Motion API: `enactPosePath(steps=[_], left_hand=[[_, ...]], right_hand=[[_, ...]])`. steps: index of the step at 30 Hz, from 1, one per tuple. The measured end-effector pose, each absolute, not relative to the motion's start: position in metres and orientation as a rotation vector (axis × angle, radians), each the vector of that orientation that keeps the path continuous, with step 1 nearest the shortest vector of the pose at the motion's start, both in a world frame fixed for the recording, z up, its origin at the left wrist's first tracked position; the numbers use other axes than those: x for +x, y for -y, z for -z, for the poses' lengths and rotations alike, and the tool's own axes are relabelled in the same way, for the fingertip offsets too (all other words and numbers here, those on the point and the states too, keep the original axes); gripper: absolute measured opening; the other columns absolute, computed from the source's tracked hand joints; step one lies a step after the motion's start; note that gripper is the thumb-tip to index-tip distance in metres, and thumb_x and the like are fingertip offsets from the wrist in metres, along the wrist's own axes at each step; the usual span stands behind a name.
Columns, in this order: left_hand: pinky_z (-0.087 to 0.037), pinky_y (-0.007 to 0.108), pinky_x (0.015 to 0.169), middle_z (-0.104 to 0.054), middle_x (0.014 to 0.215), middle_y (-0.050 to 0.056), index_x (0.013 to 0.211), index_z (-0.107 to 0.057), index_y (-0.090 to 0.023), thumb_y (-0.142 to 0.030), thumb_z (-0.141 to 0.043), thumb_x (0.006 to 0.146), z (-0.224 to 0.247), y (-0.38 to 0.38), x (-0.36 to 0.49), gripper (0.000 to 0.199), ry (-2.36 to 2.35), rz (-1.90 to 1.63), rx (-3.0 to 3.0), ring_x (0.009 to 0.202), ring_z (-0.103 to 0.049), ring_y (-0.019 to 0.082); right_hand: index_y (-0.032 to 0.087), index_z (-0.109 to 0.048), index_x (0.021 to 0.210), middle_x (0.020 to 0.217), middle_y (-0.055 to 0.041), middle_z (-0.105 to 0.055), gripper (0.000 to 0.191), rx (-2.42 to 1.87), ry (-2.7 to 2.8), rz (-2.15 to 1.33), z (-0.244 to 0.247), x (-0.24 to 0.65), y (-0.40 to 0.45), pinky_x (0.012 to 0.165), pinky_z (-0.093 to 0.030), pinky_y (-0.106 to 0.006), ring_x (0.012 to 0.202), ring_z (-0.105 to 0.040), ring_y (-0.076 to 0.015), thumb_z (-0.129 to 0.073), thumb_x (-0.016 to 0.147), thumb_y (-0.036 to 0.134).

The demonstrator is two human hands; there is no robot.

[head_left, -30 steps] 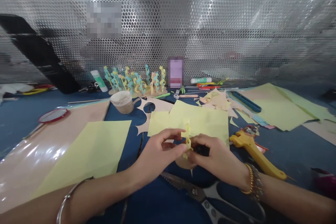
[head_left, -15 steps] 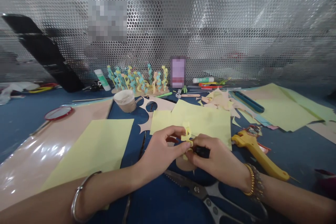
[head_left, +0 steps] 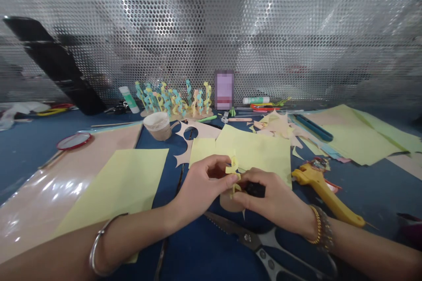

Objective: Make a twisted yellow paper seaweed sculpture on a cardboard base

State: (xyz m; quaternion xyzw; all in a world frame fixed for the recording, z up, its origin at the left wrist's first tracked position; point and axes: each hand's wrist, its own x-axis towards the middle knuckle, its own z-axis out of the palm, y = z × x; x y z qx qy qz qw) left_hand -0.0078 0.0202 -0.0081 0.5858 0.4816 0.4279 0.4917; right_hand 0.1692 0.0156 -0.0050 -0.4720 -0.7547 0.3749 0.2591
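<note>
Fingertips of the left hand (head_left: 203, 181) are pinching a curled yellow paper strip (head_left: 234, 165) just above a small tan disc (head_left: 230, 204), covering part of the strip's middle. The right hand (head_left: 273, 193) is bringing its thumb and index finger together at the strip's lower end, where overlap is hiding the contact, so I cannot tell whether it is gripping. Scissors (head_left: 247, 237) are running off the bottom edge, while a purplish object (head_left: 410, 227) at far right is blurring beyond recognition.
</note>
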Motion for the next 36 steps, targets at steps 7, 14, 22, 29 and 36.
enactPosePath(steps=[7,14,22,29,36], left_hand=[[-0.043,0.021,0.054,-0.055,0.061,-0.006,0.086,-0.063,-0.017,-0.029,-0.072,0.068,0.011,-0.026,-0.010,0.024,-1.235,-1.030,1.367,0.054,-0.051,0.009],[-0.043,0.021,0.054,-0.057,0.060,-0.005,0.083,-0.063,-0.018,-0.028,-0.069,0.072,0.007,-0.020,-0.005,0.016,-1.126,-1.003,1.442,0.053,-0.052,0.010],[-0.042,0.023,0.058,-0.060,0.065,-0.001,0.080,-0.066,-0.017,-0.024,-0.066,0.073,0.000,-0.014,-0.002,0.010,-1.116,-0.985,1.600,0.059,-0.053,0.012],[-0.042,0.023,0.057,-0.060,0.066,-0.002,0.082,-0.066,-0.017,-0.027,-0.066,0.074,0.003,-0.015,-0.003,0.013,-1.130,-0.972,1.625,0.060,-0.052,0.011],[-0.042,0.021,0.052,-0.061,0.064,-0.003,0.084,-0.067,-0.017,-0.033,-0.070,0.070,0.001,-0.027,-0.008,0.022,-1.245,-1.061,1.437,0.055,-0.053,0.010]], right_hand=[[0.018,-0.066,0.083,0.085,-0.0043,-0.070,0.032,-1.170,1.706,-1.204,0.003,0.176,-0.027,0.073,-0.047,-0.030,0.081,-0.061,-0.0180,-0.051,0.086,0.046],[0.020,-0.067,0.096,0.092,-0.0038,-0.069,0.026,-1.112,1.763,-0.988,-0.009,0.178,-0.033,0.075,-0.049,-0.030,0.082,-0.063,-0.0170,-0.062,0.080,0.040],[0.020,-0.070,0.084,0.085,-0.0046,-0.068,0.020,-1.061,1.845,-0.806,-0.023,0.172,-0.030,0.072,-0.051,-0.031,0.078,-0.062,-0.0173,-0.063,0.078,0.038],[0.019,-0.069,0.083,0.083,-0.0035,-0.068,0.019,-1.086,1.814,-0.828,-0.023,0.172,-0.029,0.071,-0.050,-0.030,0.078,-0.062,-0.0168,-0.064,0.078,0.037],[0.020,-0.064,0.102,0.091,-0.0056,-0.067,0.033,-1.090,1.600,-0.958,-0.014,0.179,-0.029,0.076,-0.050,-0.031,0.084,-0.062,-0.0180,-0.052,0.085,0.046]])
